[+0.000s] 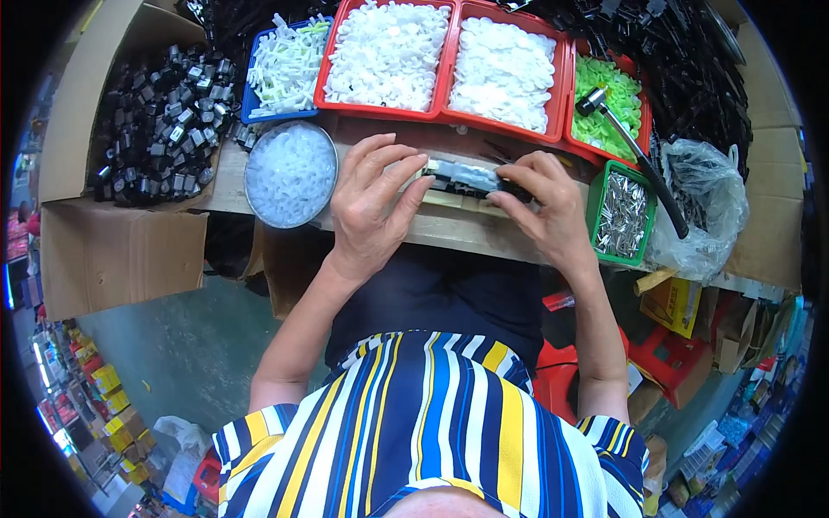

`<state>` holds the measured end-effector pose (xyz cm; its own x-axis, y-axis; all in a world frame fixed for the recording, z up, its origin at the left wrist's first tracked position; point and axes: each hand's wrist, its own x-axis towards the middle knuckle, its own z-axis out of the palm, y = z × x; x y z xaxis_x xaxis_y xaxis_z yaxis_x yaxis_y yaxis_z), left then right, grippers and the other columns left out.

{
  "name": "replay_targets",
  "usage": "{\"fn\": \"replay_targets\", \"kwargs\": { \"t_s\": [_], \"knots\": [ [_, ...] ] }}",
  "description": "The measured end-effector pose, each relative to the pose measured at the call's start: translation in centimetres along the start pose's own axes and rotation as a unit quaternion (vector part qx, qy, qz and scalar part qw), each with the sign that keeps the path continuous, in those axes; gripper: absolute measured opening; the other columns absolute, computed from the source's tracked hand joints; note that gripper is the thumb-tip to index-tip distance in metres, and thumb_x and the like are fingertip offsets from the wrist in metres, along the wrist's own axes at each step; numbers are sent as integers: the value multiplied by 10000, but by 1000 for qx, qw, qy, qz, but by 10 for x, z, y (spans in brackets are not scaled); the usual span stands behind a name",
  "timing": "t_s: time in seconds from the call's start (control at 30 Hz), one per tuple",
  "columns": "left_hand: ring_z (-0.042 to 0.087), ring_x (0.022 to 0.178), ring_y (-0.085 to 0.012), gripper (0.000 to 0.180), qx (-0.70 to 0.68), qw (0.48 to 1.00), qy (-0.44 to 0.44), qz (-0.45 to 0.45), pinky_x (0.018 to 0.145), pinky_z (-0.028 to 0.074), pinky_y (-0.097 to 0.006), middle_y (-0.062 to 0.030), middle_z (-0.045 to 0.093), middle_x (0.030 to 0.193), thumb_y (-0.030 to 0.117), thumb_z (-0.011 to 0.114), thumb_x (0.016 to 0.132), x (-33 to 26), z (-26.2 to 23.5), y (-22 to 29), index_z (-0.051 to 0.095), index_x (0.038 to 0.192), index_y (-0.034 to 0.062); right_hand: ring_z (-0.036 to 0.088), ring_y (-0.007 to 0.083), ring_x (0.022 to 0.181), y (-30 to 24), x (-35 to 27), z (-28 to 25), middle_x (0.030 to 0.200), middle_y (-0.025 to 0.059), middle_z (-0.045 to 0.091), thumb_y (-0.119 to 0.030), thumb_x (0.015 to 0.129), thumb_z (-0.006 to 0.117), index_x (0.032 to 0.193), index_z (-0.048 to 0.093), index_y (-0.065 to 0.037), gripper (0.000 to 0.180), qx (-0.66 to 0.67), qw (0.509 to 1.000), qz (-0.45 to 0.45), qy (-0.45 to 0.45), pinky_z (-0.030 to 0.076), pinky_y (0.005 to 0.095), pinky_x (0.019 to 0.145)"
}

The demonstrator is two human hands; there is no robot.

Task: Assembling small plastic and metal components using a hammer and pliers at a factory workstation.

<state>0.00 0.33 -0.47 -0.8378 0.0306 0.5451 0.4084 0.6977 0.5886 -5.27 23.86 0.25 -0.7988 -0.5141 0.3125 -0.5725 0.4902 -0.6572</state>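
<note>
Blk/pale assy (471, 177) is held over bench (466, 235), behind front edge; opp. ends pinched by part-curled L hand (371, 203) & R hand (548, 203), prob. for steadiness. Red trays (446, 69) set farther back, green bin (620, 259) at front edge, presumably for reach.

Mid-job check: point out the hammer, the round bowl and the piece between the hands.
Hammer (655, 181): head view, on its black grip.
Bowl (289, 226): head view, on its near rim.
Piece (473, 177): head view, on its pale blue section.
</note>
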Motion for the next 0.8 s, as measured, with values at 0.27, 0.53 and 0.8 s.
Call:
{"fn": "replay_targets", "kwargs": {
  "t_s": [0.27,0.53,0.8],
  "knots": [
    [520,1057,-313,263,17,998,-62,26,896,422,-417,-100,601,997,54,760,734,-2,25,15,703,990,42,622,141,774,-10,-9,-14,871,97,678,-124,822,760,988,698,38,240,106,977,182,43,484,294,707],
    [471,1135,-370,230,36,993,-105,29,953,392,-464,-152,572,1115,30,734,742,-2,37,19,673,963,11,617,148,698,-12,-21,-2,814,127,700,-148,825,764,997,702,44,265,116,973,194,43,493,297,658],
    [480,1110,-367,194,13,995,-96,19,948,392,-456,-157,588,1041,19,730,735,-2,42,20,665,916,-2,634,175,731,-10,-19,-5,853,132,692,-130,817,765,1006,694,43,266,105,979,169,51,496,303,676]
  ]
}}
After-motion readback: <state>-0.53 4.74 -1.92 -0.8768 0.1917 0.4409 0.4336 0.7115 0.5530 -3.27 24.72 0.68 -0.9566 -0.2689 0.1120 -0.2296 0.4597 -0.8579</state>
